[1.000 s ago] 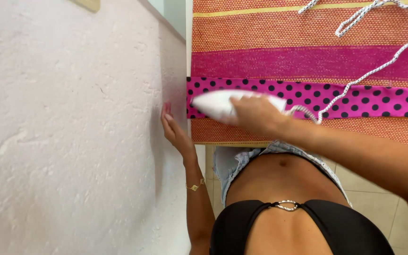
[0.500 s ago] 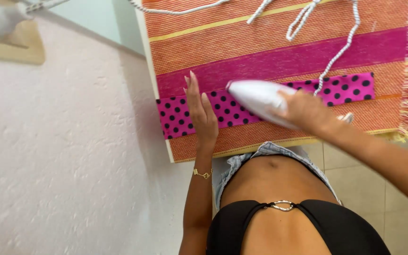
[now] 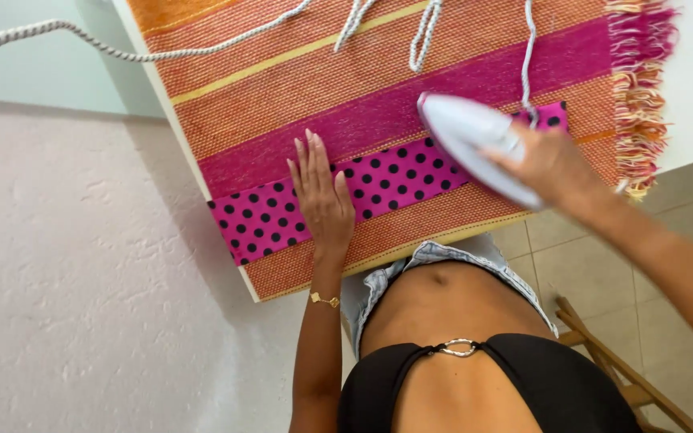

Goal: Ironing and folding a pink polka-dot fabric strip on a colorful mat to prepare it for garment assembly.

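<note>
To your left stands a rough, pale pink plastered wall, meeting a smooth light green wall above. Beige floor tiles lie at your right, with a wooden frame there.

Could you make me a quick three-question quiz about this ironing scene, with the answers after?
1. True or false: the left hand lies flat on the dotted pink strip.
2. What does the right hand hold?
3. Where is the fringe of the striped cloth: A, at the wall side; B, beyond the iron, at the far right?

Key: 1 true. 2 the iron. 3 B.
</note>
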